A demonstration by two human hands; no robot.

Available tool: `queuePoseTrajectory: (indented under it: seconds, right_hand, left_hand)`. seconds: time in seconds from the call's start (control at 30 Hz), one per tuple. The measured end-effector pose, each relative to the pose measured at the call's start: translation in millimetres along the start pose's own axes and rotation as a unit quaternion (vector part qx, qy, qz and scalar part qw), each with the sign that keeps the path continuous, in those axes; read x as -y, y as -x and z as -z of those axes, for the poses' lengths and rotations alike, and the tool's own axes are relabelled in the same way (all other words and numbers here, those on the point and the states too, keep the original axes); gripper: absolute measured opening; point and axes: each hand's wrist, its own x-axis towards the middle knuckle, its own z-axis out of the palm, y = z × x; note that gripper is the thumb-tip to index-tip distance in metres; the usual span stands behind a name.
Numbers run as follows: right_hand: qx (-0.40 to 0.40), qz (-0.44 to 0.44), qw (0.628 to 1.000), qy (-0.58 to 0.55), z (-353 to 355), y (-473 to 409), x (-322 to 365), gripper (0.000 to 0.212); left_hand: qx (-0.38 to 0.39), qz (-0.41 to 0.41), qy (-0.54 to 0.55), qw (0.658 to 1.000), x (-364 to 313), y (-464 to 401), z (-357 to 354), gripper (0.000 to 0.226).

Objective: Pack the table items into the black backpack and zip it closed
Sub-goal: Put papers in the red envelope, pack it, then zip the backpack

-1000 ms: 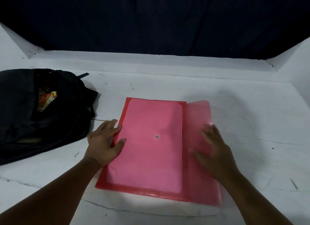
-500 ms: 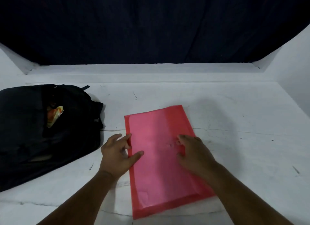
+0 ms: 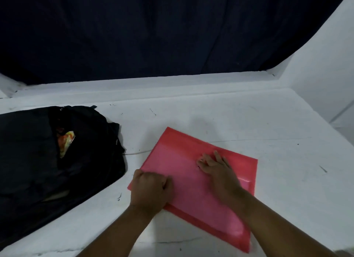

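Note:
A red plastic snap folder (image 3: 183, 161) lies flat and closed on the white table (image 3: 249, 122), turned at an angle. My left hand (image 3: 151, 189) grips the folder's near left edge, fingers curled round it. My right hand (image 3: 218, 166) rests on top of the folder near its snap button, fingers bent and pressing down. The black backpack (image 3: 28, 161) lies on its side at the left, its main opening agape. A colourful orange and yellow packet (image 3: 66, 141) shows inside the opening.
A dark curtain (image 3: 153, 36) hangs behind the table's raised white back ledge (image 3: 153, 88). A white wall (image 3: 325, 74) closes off the right side. A thin cord (image 3: 136, 152) lies between the backpack and the folder.
The folder's flap was folded shut, and the folder has swung round to an angle. My left hand went from resting flat at its edge to gripping it. My right hand stays near the snap.

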Motion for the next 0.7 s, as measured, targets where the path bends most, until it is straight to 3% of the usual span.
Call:
queuePoseTrajectory:
  seconds: [0.1, 0.17, 0.27, 0.33, 0.5, 0.7]
  right_hand:
    - [0.016, 0.093, 0.996, 0.004, -19, 5, 6, 0.064]
    - [0.034, 0.123, 0.992, 0.015, -28, 9, 13, 0.063]
    - [-0.006, 0.124, 0.992, -0.009, -35, 16, 25, 0.060]
    - [-0.058, 0.108, 0.992, -0.033, -36, 19, 31, 0.053]
    - [-0.148, 0.112, 0.983, -0.010, -39, 19, 32, 0.028]
    - [-0.150, 0.063, 0.986, -0.020, -38, 20, 37, 0.017]
  left_hand:
    - [0.023, -0.025, 0.036, 0.999, 18, -11, 7, 0.033]
    - [0.083, -0.044, 0.038, 0.995, 37, -16, 6, 0.016]
    - [0.241, -0.013, 0.013, 0.970, 65, -13, 10, 0.054]
    - [0.294, -0.002, 0.003, 0.956, 76, -4, 12, 0.060]
    - [0.275, 0.004, 0.016, 0.961, 76, 2, 13, 0.061]
    - [0.276, -0.001, 0.033, 0.961, 82, 2, 10, 0.063]
